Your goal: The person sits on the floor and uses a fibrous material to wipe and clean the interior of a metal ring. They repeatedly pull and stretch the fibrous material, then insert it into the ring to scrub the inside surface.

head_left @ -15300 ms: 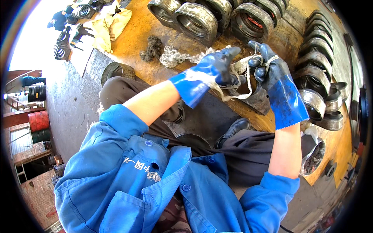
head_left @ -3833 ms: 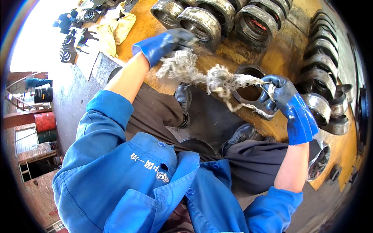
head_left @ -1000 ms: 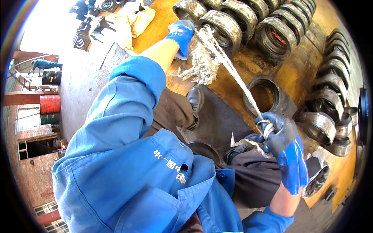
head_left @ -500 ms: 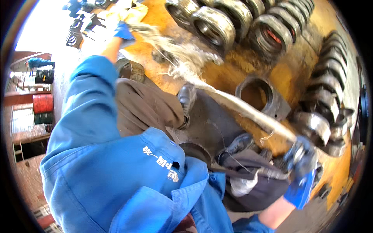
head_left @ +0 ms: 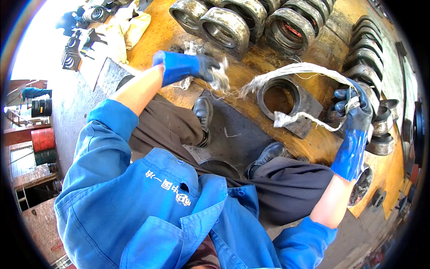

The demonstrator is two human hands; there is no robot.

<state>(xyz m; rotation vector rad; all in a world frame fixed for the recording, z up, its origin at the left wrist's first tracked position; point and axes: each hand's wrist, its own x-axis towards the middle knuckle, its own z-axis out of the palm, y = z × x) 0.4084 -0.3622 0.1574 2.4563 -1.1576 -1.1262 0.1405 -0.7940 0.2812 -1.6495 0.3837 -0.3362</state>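
Observation:
My left hand (head_left: 204, 67), in a blue glove with a dark palm, is closed on a tuft of whitish yarn (head_left: 220, 78). Opposite, my right hand (head_left: 355, 107), gloved alike, grips a longer hank of whitish yarn (head_left: 304, 68). One frayed end of that hank arches left toward the tuft, and a few thin threads seem to span the gap. Its other end (head_left: 283, 119) hangs in a loop below. Under the hank lies a dark metal block with a round bore (head_left: 309, 99), resting on the yellowish-brown surface.
Rows of heavy metal rings (head_left: 224, 33) stand at the far side, and another row (head_left: 365, 58) runs along the right. More loose yarn (head_left: 183, 83) lies behind my left wrist. Pale yellow cloth (head_left: 136, 29) is at the far left. My shoes (head_left: 204, 117) are between.
The yarn stretched between my hands has parted into two pieces. My left hand has come inward to the right; my right hand has risen farther from me, its hank now slack and arched.

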